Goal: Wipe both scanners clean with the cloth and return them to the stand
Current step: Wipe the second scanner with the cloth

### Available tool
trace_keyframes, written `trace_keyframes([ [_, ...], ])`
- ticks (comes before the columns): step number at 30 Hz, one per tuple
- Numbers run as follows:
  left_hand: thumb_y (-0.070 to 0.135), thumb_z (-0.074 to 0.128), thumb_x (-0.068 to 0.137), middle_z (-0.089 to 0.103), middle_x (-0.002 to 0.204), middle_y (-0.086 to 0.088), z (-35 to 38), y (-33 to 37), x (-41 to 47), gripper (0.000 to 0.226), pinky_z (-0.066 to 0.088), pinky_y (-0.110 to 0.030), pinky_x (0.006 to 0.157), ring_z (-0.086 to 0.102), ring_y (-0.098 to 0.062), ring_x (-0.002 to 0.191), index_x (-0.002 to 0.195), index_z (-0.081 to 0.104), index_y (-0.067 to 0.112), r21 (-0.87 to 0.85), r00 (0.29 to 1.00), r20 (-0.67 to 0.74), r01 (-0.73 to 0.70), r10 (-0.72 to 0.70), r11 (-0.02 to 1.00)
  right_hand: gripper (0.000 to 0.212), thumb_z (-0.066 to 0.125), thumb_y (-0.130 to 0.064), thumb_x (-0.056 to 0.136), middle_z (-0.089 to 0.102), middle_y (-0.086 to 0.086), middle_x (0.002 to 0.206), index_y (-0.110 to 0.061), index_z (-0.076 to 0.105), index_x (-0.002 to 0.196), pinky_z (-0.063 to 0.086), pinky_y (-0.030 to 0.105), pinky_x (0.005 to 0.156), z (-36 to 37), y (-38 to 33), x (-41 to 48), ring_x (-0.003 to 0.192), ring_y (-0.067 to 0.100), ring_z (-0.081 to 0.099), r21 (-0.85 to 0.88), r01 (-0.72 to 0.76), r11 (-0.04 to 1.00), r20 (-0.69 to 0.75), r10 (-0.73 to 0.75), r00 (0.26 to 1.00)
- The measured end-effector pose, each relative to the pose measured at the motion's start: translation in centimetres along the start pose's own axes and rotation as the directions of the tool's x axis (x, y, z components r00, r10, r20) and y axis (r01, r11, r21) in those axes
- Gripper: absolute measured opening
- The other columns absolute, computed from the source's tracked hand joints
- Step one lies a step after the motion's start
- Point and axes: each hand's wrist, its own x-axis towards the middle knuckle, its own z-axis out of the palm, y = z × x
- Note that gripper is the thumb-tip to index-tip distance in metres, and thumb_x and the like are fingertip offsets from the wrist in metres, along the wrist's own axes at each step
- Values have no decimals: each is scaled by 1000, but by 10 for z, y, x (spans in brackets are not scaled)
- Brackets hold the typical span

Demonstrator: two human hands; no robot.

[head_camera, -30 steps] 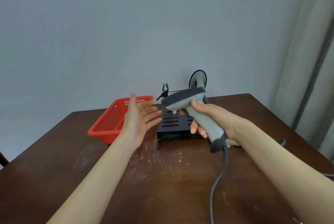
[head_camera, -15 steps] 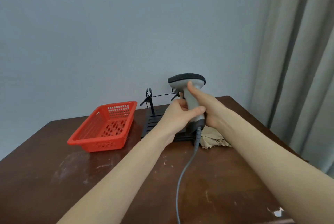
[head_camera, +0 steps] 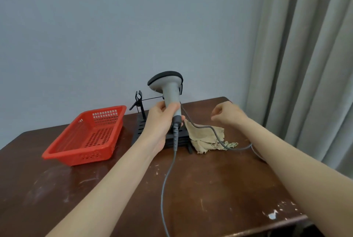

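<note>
Where left hand [head_camera: 161, 123] grips, scanner [head_camera: 169, 86] handle hidden

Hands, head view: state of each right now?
Left hand: grips the scanner by its handle.
Right hand: holds nothing, fingers loosely curled, near the cloth.

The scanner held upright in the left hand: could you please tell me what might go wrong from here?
1. A second grey cable lies across the cloth. If the right hand, empty above it, lifts the cloth, that cable may be dragged along.
2. The scanner in the left hand trails its own cable over the table toward the near edge. It could snag on the stand or a forearm during wiping.
</note>
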Motion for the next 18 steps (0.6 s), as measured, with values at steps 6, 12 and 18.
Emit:
trace_keyframes([
  [6,12,53,92,59,72,-6,-1,-14,0,7,52,-23,56,61,-10,57,93,59,11,69,1000,7,-24,24,997,62,68,-62,72,63,4,95,-10,56,104,45,33,74,33,0,17,91,26,60,-293,-99,951,178,156,972],
  [12,11,55,91,62,77,-5,1,-21,3,7,52,-26,57,62,-9,59,96,60,11,49,1000,16,-9,9,999,35,76,-40,73,55,0,60,-9,61,76,41,23,53,44,8,36,51,16,49,-127,-162,979,241,189,952],
  [18,14,55,92,62,81,-5,2,-22,6,10,52,-32,66,62,-8,58,100,60,12,62,1000,19,-6,4,998,22,67,-6,82,61,0,67,-16,51,70,47,19,45,12,-5,40,51,8,58,820,-116,561,86,79,993],
])
